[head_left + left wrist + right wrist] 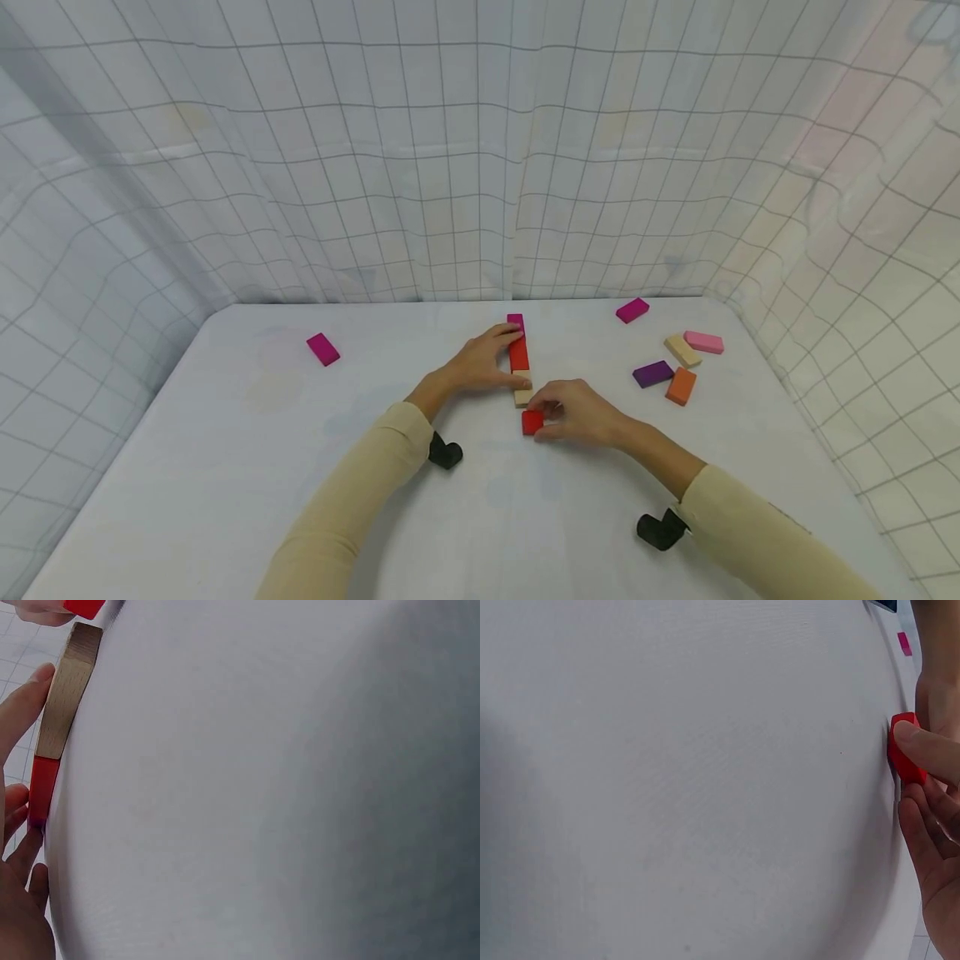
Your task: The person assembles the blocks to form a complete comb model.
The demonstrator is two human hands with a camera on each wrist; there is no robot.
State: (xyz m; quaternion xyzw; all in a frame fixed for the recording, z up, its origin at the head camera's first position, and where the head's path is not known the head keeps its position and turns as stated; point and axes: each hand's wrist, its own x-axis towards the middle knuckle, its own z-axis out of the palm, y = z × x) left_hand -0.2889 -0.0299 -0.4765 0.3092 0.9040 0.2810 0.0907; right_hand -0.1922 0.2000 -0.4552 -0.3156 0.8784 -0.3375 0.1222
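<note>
A row of blocks runs away from me in the middle of the table: a plain wooden block (522, 399) nearest, then a red-orange block (518, 354), then a magenta block (515, 319). My left hand (480, 362) lies along the row's left side with the thumb and fingers spread apart. In the left wrist view its thumb touches the side of the wooden block (69, 705), and fingers are by the red-orange block (43, 787). My right hand (581, 414) pinches a red block (532, 422) just in front of the row's near end, between thumb and fingers.
To the right lie a purple block (653, 373), an orange block (681, 387), a plain wooden block (682, 351), a pink block (703, 342) and a magenta block (632, 310). Another magenta block (323, 349) lies at the left. A white grid-patterned curtain (465, 167) surrounds the table.
</note>
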